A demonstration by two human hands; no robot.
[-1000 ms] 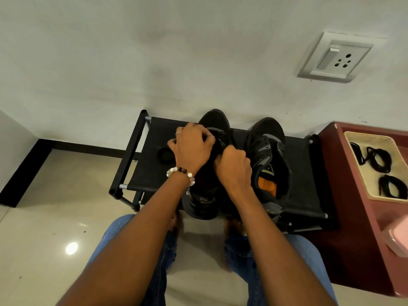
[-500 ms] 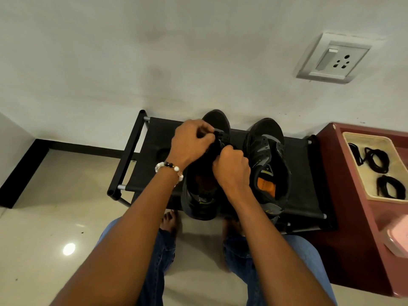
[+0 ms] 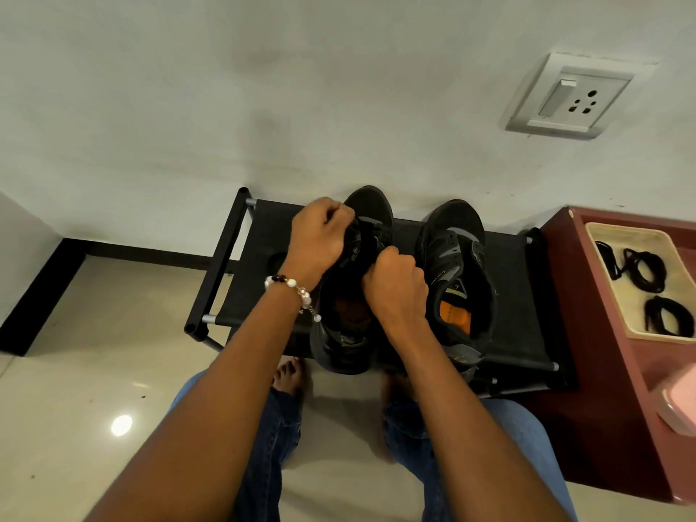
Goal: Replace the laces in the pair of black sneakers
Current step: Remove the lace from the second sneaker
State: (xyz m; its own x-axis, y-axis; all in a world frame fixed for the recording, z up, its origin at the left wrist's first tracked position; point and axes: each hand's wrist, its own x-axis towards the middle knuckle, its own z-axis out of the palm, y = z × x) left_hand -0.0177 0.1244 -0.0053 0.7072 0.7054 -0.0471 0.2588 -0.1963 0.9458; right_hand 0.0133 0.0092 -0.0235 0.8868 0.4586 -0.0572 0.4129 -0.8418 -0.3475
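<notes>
Both hands work the left sneaker (image 3: pixel 354 333) on the black rack (image 3: pixel 527 295): the left hand (image 3: pixel 320 239) and right hand (image 3: pixel 395 284) pinch its lace near the toe. The right sneaker (image 3: pixel 457 273) stands unlaced beside it. Coiled laces (image 3: pixel 647 273) wait in the tray (image 3: pixel 640 333), so most work likely remains.

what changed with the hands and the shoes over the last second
The left hand moved up toward the toe of the left sneaker, fingers curled at its laces. The right hand holds the same spot at the shoe's tongue. The right sneaker, shoe rack and tray of black laces stayed put.
</notes>
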